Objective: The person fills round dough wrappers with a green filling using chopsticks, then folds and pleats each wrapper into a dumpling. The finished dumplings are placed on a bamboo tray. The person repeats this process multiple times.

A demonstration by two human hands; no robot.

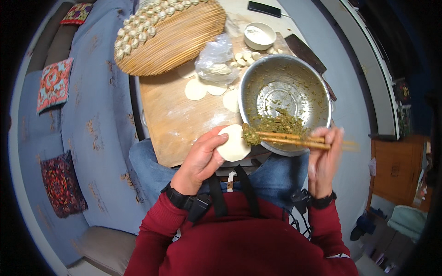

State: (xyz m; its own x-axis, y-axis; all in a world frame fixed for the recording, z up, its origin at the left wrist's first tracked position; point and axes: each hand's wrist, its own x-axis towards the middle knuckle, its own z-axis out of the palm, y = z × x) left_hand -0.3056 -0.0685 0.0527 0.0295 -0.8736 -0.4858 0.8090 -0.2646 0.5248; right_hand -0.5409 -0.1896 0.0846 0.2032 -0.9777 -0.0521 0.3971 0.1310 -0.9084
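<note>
My left hand (203,155) holds a round dough wrapper (234,143) by its left edge, thumb on top. In my right hand (324,151) is a pair of wooden chopsticks (290,138), slightly blurred at the back ends. Their tips grip a clump of green filling (251,135) at the wrapper's right edge. Beneath the chopsticks, more chopped filling (279,122) lies in the near part of a large steel basin (243,86). Several flat wrappers (195,89) rest on the floured wooden board (169,138), left of the basin.
Folded dumplings (143,37) line the far left of a woven straw tray (179,45). A plastic bag with dough (217,62), small dough pieces (247,57) and a bowl of white flour (259,36) stand behind the basin. Farther back lies a black phone (264,9). A covered sofa (93,103) is at left.
</note>
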